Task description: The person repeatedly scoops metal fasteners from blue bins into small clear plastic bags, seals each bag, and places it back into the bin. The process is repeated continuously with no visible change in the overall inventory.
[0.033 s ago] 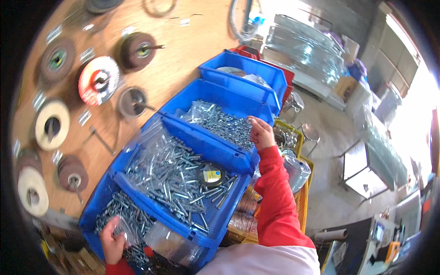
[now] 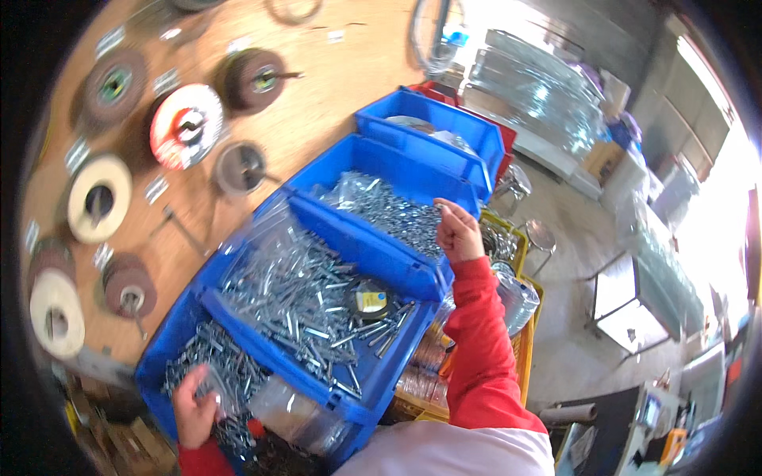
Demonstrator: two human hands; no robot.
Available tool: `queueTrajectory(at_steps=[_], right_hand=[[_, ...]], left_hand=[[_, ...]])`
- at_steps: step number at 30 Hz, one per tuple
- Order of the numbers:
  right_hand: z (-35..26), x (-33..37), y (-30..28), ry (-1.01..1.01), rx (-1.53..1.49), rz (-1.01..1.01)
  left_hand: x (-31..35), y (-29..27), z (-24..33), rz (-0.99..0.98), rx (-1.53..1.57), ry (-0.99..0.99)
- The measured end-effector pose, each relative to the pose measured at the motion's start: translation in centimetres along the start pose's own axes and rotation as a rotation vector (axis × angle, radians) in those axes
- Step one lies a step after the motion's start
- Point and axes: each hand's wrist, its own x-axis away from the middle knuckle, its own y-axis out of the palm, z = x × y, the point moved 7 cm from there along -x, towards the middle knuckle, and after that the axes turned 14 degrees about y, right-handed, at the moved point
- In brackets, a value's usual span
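Note:
My left hand [image 2: 194, 411] is at the near blue bin [image 2: 163, 424], with its fingers closed on a small clear plastic bag [image 2: 216, 390]. Loose bolts [image 2: 230, 361] lie under and around the bag. Farther off, at the right side of the small-hardware bin, I hold up my right hand [image 2: 460, 232] with thumb and forefinger pinched together. Whatever is between those fingertips is too small to make out. Beside and below that hand lies a heap of small metal fasteners [image 2: 389, 210]. The middle bin has long bolts [image 2: 305, 305], clear plastic bags and a black tape measure with a yellow label [image 2: 371, 301].
Grinding and flap wheels [image 2: 186, 127] hang on a wooden board [image 2: 349, 63] along the left. Another blue bin [image 2: 425, 123] stands beyond, with red bins behind it. Yellow crates [image 2: 524, 349] sit below on the right. Stools [image 2: 541, 236] and a white-topped table [image 2: 623, 297] stand on the floor.
The view has shifted slightly, so the board and bins appear a little to the right. Both hands keep their grips and nearly the same places.

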Motion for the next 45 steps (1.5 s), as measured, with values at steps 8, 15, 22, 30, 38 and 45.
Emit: queueTrajectory(at_steps=[8,15,22,30,38,45], right_hand=[[2.8,16.5,27.9,-0.105,0.753,-0.501],[8.4,22.1,39.9,-0.369,1.045,-0.815],[10.5,20.2,41.5,-0.234,0.926,-0.734],[12.4,20.3,43.4,-0.259,0.913,-0.812],[13.2,20.2,43.1,-0.164,0.918,-0.752],[14.7,19.6,42.3,-0.102,0.787,-0.731]], left_hand=[[0.0,2.3,7.6,-0.016,-0.338,0.486],[0.2,2.2,7.6,-0.058,-0.196,0.376],[0.2,1.7,5.7,-0.069,-0.115,0.230],[-0.2,1.3,4.8,-0.099,-0.032,0.169],[-0.3,1.3,3.5,-0.121,0.057,0.123],[-0.3,1.2,3.1,-0.068,0.162,0.182]])
